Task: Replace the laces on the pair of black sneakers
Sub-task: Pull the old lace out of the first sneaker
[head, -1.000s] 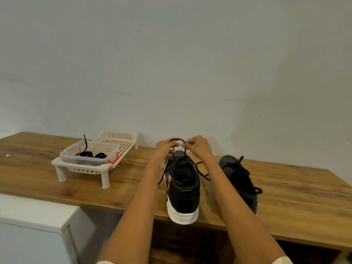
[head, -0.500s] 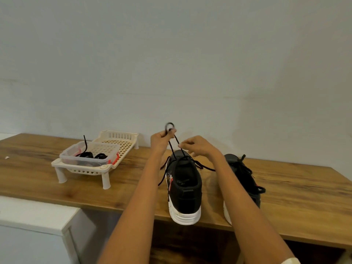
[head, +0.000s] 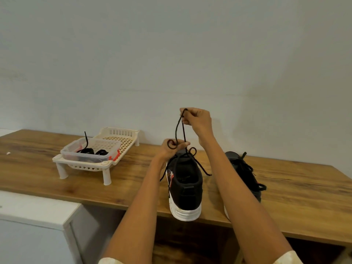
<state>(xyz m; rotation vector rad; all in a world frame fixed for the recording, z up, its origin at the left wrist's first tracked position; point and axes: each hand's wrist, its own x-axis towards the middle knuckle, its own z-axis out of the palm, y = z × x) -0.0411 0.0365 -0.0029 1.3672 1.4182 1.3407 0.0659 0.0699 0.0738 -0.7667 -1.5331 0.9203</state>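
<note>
Since half a second ago: right hand (head: 198, 121) has risen from just above the shoe to well above it, centre of frame, drawing a doubled length of black lace (head: 180, 128) up with it; left hand (head: 172, 149) has dropped to just above the shoe's opening, where the right one was.

Right hand: fingers curled, pinching the top of the lace loop. Left hand: thumb and fingers pinching the lower part of the same lace, a small coil showing at the fingertips. Lace runs near-vertical between the two hands.

Near black sneaker (head: 185, 189): stands on the wooden table (head: 295, 197), lower centre, heel toward camera, white sole overhanging the front edge. Loose lace ends trail off both sides of its upper. Second black sneaker (head: 243, 174): just right of the first, partly hidden behind the right forearm, laces lying loose over it.

Left of centre: cream slatted rack (head: 114, 141) on short legs on the table, against the wall. Clear plastic tub (head: 91, 149) sits on the rack's near end and holds dark bundled laces (head: 89, 150), one end sticking up.

White cabinet (head: 34, 225) at lower left.
</note>
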